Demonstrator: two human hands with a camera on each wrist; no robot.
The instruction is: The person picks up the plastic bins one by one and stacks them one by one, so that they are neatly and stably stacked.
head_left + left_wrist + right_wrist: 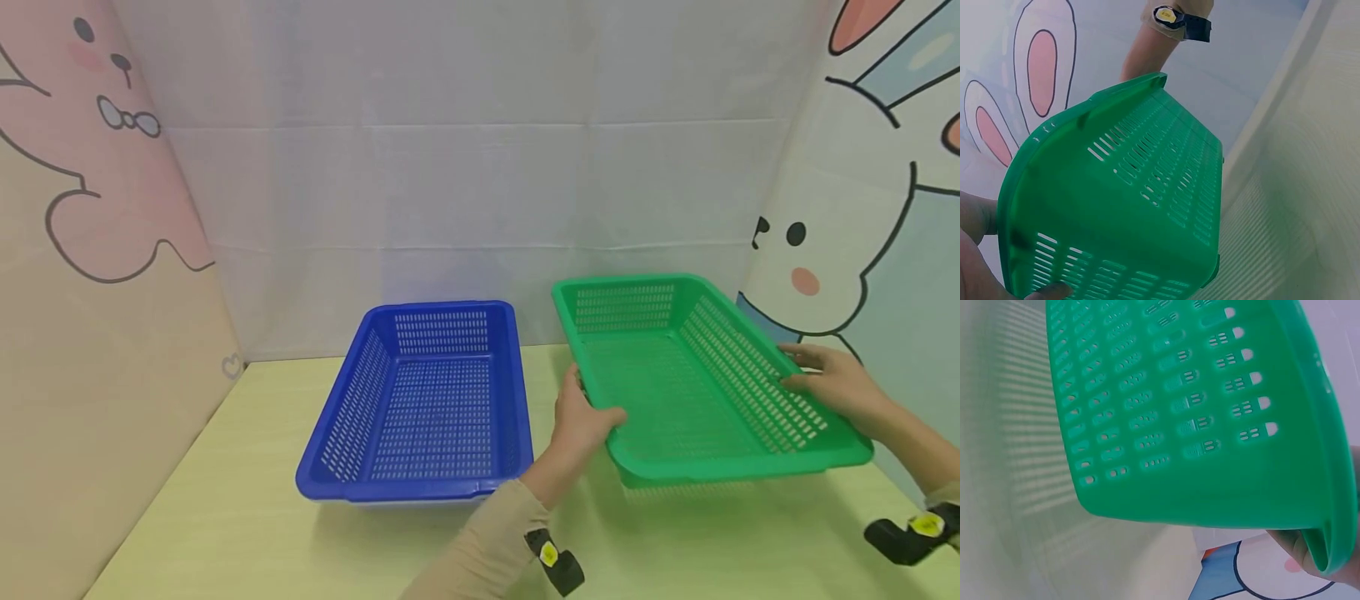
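A green plastic basket (675, 400) with slotted walls is held tilted above the right part of the table, with nothing inside it. My left hand (581, 417) grips its left rim, thumb over the edge and fingers on the outside. On the opposite rim, my right hand (836, 383) holds with its fingers reaching over the inner wall. Both wrist views show the outer walls of the green basket (1116, 187) close up, raised off the tabletop. To the left of it sits a blue plastic basket (442, 417) of similar shape, also holding nothing.
A pale yellow table (247, 483) lies under both baskets. White sheeting (480, 183) hangs behind it, with cartoon-printed panels on the left (97, 333) and right (892, 275). The blue basket stands close beside my left forearm (487, 533).
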